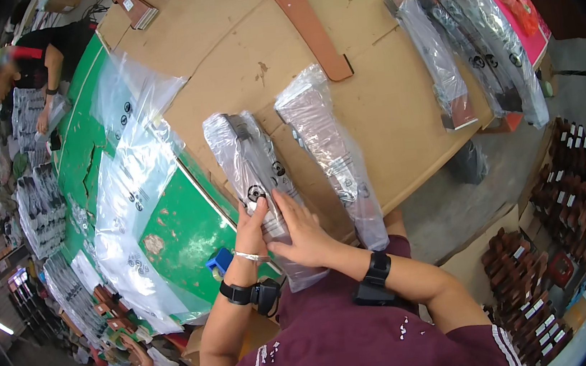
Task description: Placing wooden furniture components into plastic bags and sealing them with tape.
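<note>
A long dark part wrapped in a clear plastic bag (pixel 241 158) lies at the front edge of the cardboard-topped table, its near end close to my body. My left hand (pixel 249 231) is closed round its left side, with the thumb on top. My right hand (pixel 302 234) lies on its right side, with fingers stretched out along the plastic. Just right of my hands is another bagged long part (pixel 327 151), reddish-brown under the film and touched by neither hand. The undersides of the held part and of my left fingers are hidden.
Flat clear bags (pixel 128 223) are spread on the green tabletop (pixel 184 246) at left, near a small blue object (pixel 220 262). Several wrapped parts (pixel 484 53) lie at far right. A bare brown L-shaped piece (pixel 308 26) lies farther back. A co-worker (pixel 51 62) bends over bagged parts.
</note>
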